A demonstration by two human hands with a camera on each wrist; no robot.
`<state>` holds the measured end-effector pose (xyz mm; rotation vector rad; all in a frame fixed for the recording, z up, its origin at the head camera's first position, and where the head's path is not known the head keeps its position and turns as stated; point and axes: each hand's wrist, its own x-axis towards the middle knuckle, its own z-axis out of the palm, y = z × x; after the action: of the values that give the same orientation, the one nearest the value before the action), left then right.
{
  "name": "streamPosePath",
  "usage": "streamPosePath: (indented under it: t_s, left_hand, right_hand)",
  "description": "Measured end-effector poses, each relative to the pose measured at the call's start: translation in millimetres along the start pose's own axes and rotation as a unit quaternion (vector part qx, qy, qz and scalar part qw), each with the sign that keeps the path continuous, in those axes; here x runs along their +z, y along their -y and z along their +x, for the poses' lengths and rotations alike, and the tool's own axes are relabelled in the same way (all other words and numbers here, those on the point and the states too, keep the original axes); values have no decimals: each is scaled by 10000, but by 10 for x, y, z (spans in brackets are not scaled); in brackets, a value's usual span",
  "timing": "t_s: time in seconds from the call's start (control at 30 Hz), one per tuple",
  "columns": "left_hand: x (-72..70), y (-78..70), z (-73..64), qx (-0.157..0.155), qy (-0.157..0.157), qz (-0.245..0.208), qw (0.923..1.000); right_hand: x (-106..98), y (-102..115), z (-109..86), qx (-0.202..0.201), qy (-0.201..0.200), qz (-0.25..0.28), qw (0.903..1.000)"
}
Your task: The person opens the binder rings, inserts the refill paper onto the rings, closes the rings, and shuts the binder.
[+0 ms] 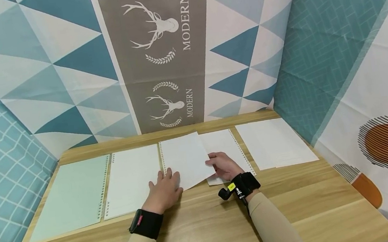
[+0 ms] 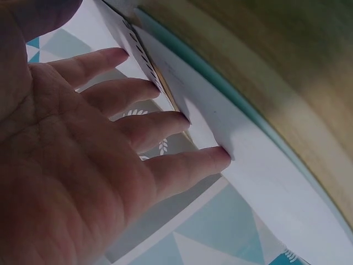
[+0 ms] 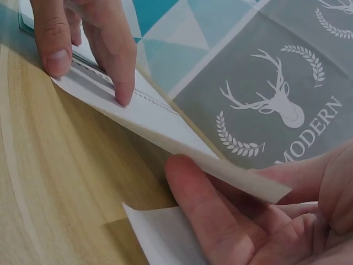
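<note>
A loose-leaf sheet [image 1: 185, 156] with holes along its left edge lies at the middle of the table. At its right edge my right hand [image 1: 225, 166] pinches it between thumb and fingers, and that edge is lifted, as the right wrist view shows of the sheet [image 3: 143, 118]. My left hand [image 1: 163, 192] rests spread near the punched edge, its fingertips touching white paper; straight fingers [image 2: 182, 168] show in the left wrist view. Another white sheet [image 1: 223, 141], with holes on its right edge, lies partly beneath the lifted sheet and my right hand.
To the left lie a white hole-punched sheet [image 1: 135, 175] and a pale green one [image 1: 73, 194]. Overlapping white sheets [image 1: 272, 142] lie at the right. Patterned cloth [image 1: 159, 69] hangs behind the wooden table [image 1: 199, 232] and at both sides.
</note>
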<state>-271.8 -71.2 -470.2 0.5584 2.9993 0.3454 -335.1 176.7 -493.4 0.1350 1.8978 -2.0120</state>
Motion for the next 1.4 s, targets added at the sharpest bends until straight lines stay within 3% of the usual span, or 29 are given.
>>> streamPosePath:
  t_s: [0.2, 0.37, 0.57, 0.7, 0.83, 0.93, 1.13, 1.4]
  left_hand:
    - [-26, 35, 21, -14, 4, -139, 9999]
    - [-77, 99, 49, -139, -194, -892, 9957]
    - [-161, 222, 65, -206, -473, -1971, 9790]
    - [-227, 318, 47, -387, -745, -2291, 9698]
    - [-286, 370, 60, -572, -1126, -2716, 9541]
    - [-319, 368, 75, -710, -1144, -2954, 9458]
    - [-315, 365, 89, -778, -797, -3088, 9446]
    - [-361, 375, 60, -723, -857, -2917, 9499]
  right_hand:
    - [12, 18, -7, -202, 112, 372, 9990]
    - [-32, 51, -13, -332, -14, 375, 9987]
    - [-93, 85, -19, -427, -44, 517, 9977]
    - [-117, 105, -37, -437, 67, 562, 9974]
    - [-132, 145, -68, -539, 172, 628, 9964]
    - [-136, 182, -95, -623, 265, 689, 9953]
    - [-102, 234, -133, -698, 430, 751, 9938]
    - [-19, 287, -177, -762, 571, 942, 9910]
